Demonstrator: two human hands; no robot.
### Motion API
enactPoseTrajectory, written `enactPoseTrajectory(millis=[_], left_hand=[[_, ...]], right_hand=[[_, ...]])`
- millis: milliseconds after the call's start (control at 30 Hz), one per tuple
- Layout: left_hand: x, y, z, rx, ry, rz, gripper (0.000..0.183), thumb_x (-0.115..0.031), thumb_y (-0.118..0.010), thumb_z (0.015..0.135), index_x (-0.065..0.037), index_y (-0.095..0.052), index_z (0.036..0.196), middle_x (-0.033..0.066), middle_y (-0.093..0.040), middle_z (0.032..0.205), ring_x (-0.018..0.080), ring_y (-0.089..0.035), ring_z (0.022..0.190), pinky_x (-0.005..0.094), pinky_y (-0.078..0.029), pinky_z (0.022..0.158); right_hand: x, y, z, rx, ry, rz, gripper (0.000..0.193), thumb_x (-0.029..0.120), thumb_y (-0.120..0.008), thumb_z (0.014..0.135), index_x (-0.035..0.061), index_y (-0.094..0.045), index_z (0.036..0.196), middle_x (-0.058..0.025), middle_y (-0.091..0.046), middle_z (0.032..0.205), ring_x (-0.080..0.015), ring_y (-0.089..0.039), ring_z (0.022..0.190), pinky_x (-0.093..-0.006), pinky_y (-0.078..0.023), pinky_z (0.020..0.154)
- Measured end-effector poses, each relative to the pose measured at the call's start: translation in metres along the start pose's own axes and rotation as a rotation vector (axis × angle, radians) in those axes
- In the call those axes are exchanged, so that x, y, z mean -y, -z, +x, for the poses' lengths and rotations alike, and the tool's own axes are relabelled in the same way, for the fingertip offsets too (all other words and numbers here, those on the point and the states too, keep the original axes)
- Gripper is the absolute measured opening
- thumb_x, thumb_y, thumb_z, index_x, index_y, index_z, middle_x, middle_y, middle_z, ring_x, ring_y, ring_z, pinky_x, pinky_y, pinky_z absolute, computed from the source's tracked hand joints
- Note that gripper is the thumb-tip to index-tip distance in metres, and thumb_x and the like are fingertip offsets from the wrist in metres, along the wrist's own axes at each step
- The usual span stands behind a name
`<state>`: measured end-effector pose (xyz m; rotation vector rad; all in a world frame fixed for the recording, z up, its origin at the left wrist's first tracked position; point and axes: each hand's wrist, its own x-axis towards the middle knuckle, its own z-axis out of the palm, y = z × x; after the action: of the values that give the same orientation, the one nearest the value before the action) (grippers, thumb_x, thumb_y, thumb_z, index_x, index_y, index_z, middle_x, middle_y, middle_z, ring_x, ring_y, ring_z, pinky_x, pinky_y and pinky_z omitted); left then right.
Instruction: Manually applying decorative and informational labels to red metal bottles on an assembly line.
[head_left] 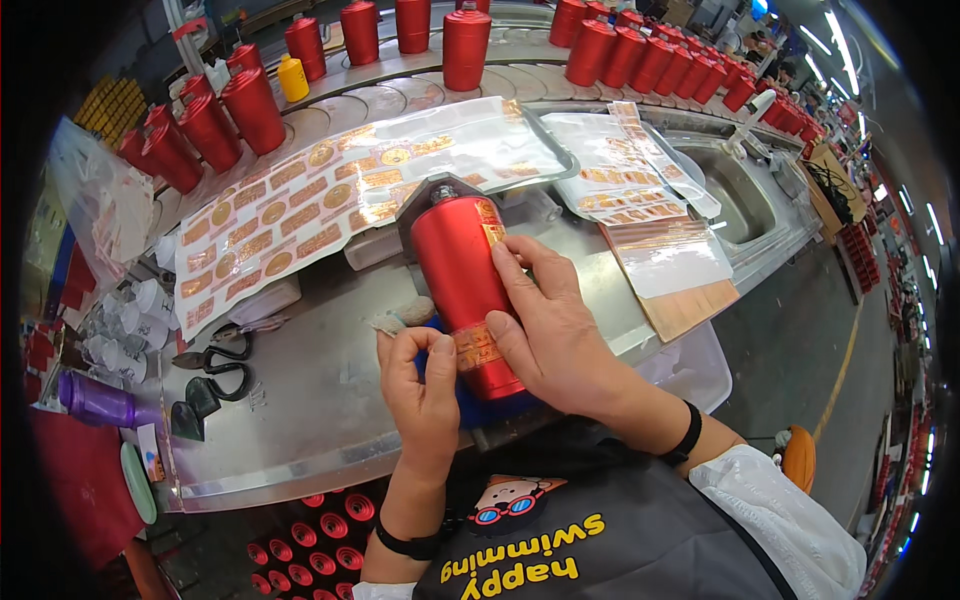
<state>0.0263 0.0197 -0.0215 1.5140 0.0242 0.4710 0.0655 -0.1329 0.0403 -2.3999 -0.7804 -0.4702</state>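
Observation:
A red metallic bottle (455,260) lies tilted in front of me, its dark neck pointing away, in a dark angular holder (405,222). Gold labels sit on it: one label (490,215) near the shoulder, and a gold band label (475,345) near the base. My right hand (550,330) grips the bottle's right side, thumb by the band label and fingertips by the upper one. Left of the base, my left hand (420,385) is closed, thumb and forefinger curled together; what they pinch, if anything, is unclear. A greyish-white wad (408,312) is just beyond these fingers.
Sheets of gold labels (300,215) cover the bench's far side; more label strips (620,180) lie right, before a sink (735,190). Black-handled scissors (225,352) lie left, near a purple cup (95,398). Several red bottles (466,48) line the conveyor behind.

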Motion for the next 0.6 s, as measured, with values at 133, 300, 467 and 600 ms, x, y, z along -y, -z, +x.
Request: enactPoseTrajectory(millis=[133,300,467,600], left_hand=[[0.004,0.002,0.0,0.013,0.015,0.006,0.015,-0.013,-0.058,0.095,-0.001,-0.057,0.086,0.009,-0.048,0.096,0.0166,-0.047,0.092,0.0283,-0.039,0.085],[0.002,0.003,0.0,0.045,0.082,-0.095,0.02,-0.02,-0.059,0.096,-0.001,-0.056,0.1,0.0086,-0.048,0.105,0.0159,-0.046,0.098,0.0286,-0.037,0.091],[-0.007,0.0,0.005,0.043,0.077,-0.223,0.037,-0.023,-0.064,0.093,0.0,-0.049,0.118,0.0082,-0.046,0.116,0.0154,-0.046,0.102,0.0292,-0.039,0.094],[-0.017,-0.012,0.007,0.074,0.139,-0.18,0.049,-0.018,-0.069,0.089,0.0,-0.042,0.127,0.0093,-0.044,0.121,0.0151,-0.047,0.104,0.0297,-0.043,0.092]], right_hand=[[-0.005,0.001,-0.001,0.007,0.003,0.068,0.054,0.016,-0.058,0.092,-0.011,-0.042,0.136,-0.0276,-0.04,0.136,-0.0441,-0.042,0.122,-0.0466,-0.038,0.104],[-0.012,0.002,-0.003,-0.002,0.005,0.186,0.048,0.013,-0.055,0.094,-0.0095,-0.045,0.136,-0.0258,-0.041,0.137,-0.0421,-0.042,0.124,-0.0451,-0.036,0.105],[-0.021,0.002,-0.006,-0.006,0.019,0.283,0.047,0.012,-0.055,0.094,-0.0089,-0.045,0.135,-0.025,-0.042,0.137,-0.0404,-0.042,0.124,-0.0438,-0.036,0.106],[-0.025,0.001,-0.008,-0.011,0.014,0.335,0.048,0.012,-0.055,0.093,-0.0088,-0.045,0.136,-0.0243,-0.042,0.137,-0.0394,-0.043,0.124,-0.0429,-0.035,0.107]])
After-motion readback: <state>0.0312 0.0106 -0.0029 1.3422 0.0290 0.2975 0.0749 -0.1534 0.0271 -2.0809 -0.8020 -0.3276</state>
